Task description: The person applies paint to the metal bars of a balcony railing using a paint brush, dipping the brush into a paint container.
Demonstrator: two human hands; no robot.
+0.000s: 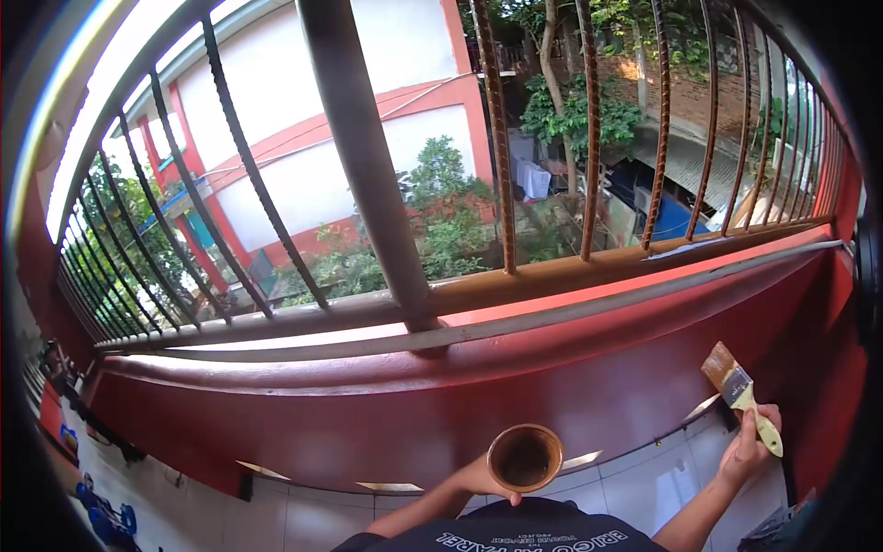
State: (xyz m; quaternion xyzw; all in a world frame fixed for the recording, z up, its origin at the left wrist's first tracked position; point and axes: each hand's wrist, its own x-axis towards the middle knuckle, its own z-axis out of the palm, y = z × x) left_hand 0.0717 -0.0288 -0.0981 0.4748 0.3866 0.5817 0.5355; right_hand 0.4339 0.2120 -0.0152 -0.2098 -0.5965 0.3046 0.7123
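My left hand (478, 477) is wrapped round a brown-rimmed cup (498, 453), held upright in front of my chest. Dark brown liquid, apparently paint, lies inside it. Off to the right, my right hand (743, 451) grips a paintbrush (750, 400) by its pale yellow handle. Its bristles point up and to the left, coated in brown, and touch nothing that I can see. Beyond both hands runs a metal railing (570, 279) with ribbed upright bars. Its right part looks orange-brown, while the left part and the thick post (363, 138) look duller grey-brown.
Below the railing, a pale pipe (552, 321) runs along a dark red low wall (368, 432). White floor tiles (635, 478) lie beneath. Blue wheeled objects (106, 515) stand at the lower left. Outside are a white and red building (313, 184), plants and a tree.
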